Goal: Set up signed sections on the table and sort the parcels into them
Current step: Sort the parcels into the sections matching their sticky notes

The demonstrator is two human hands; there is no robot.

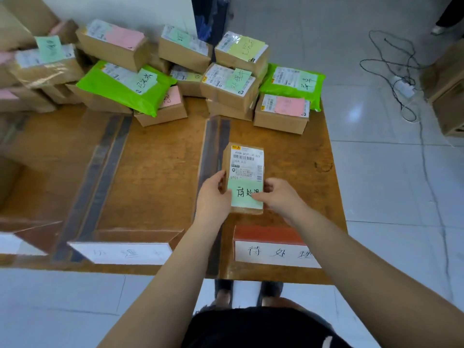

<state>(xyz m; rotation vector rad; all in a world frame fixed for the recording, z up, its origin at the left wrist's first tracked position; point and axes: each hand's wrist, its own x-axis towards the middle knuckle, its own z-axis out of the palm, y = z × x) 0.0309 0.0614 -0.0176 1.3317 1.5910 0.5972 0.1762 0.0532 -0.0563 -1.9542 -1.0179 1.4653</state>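
Note:
A small cardboard parcel (247, 162) with a white shipping label and a green handwritten note lies in the right section of the brown table (160, 156). My left hand (213, 194) grips its left edge. My right hand (278, 197) holds its right edge, thumb on the green note. A folded white sign (273, 253) with handwriting stands at the table's front edge just below the parcel. A second white sign (125, 252) stands in the middle section. Dark tape strips (213, 156) divide the sections.
Several parcels, cardboard boxes and green mailer bags (120, 86) with coloured notes, are piled along the table's far side. A third sign (15, 243) shows at the left edge. Cables and a power strip (404, 86) lie on the tiled floor at right.

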